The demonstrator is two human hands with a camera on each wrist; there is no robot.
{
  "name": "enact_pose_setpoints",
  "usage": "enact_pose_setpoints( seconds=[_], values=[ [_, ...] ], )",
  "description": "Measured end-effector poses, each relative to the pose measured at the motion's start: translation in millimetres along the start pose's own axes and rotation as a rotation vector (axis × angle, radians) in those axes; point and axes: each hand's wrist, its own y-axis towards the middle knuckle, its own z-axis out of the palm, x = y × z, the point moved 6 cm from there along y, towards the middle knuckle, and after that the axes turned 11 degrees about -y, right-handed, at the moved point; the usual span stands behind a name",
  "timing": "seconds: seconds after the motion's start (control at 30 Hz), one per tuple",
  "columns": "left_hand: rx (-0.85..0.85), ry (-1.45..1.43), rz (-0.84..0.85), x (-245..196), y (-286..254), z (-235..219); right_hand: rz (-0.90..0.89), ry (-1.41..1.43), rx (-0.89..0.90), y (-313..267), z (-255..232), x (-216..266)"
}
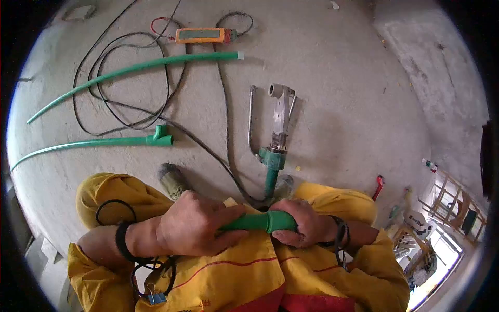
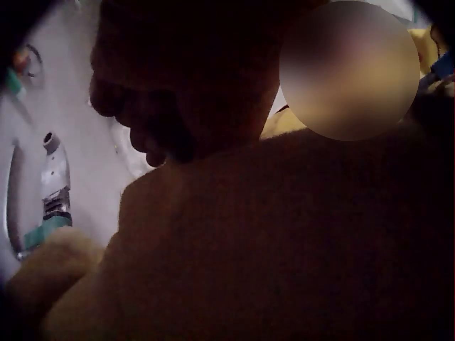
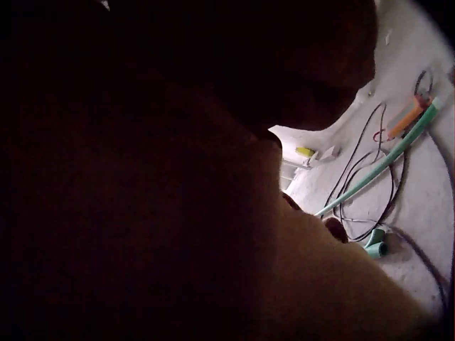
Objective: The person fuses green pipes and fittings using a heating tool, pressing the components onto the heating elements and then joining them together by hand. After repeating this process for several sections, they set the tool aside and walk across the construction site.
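Note:
In the head view a short green pipe piece (image 1: 248,222) with a thicker green fitting (image 1: 281,221) on its right end lies level over the lap. My left hand (image 1: 195,223) grips the pipe part, fingers curled round it. The fitting end is held by my right hand (image 1: 305,222), with fingers and thumb around it. Just beyond the hands stands a pipe-welding tool (image 1: 272,158) with a green handle and a metal heating plate. The wrist views are mostly dark; the left hand (image 2: 192,85) and right hand (image 3: 313,64) hide the pipe there.
A long green pipe (image 1: 140,66) lies on the floor, with another green pipe (image 1: 93,144) ending in a tee fitting (image 1: 161,137). Black cable loops around an orange device (image 1: 202,35). A red tool (image 1: 379,187) and a wooden frame (image 1: 457,203) are at right.

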Motion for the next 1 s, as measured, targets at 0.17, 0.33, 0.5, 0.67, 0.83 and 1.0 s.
enact_pose_setpoints(
  seconds=[0.17, 0.33, 0.5, 0.67, 0.83, 1.0],
  values=[
    [0.021, 0.004, -0.032, 0, 2, 2, -0.029, 0.014, 0.008, 2, 2, -2],
    [-0.021, -0.006, -0.016, 3, 2, 3, -0.104, -0.064, -0.006, 4, 1, 2],
    [-0.003, -0.016, -0.021, 5, 3, 4, -0.12, -0.087, 0.002, 4, 3, -1],
    [-0.018, 0.008, -0.011, 4, 2, 5, -0.115, -0.088, -0.045, 4, -2, 4],
    [-0.032, 0.111, 0.02, -3, 5, 3, -0.024, 0.027, 0.009, 3, 0, -2],
    [-0.021, 0.136, 0.014, 1, 5, 5, 0.008, 0.027, 0.016, 4, -1, -7]
  ],
)
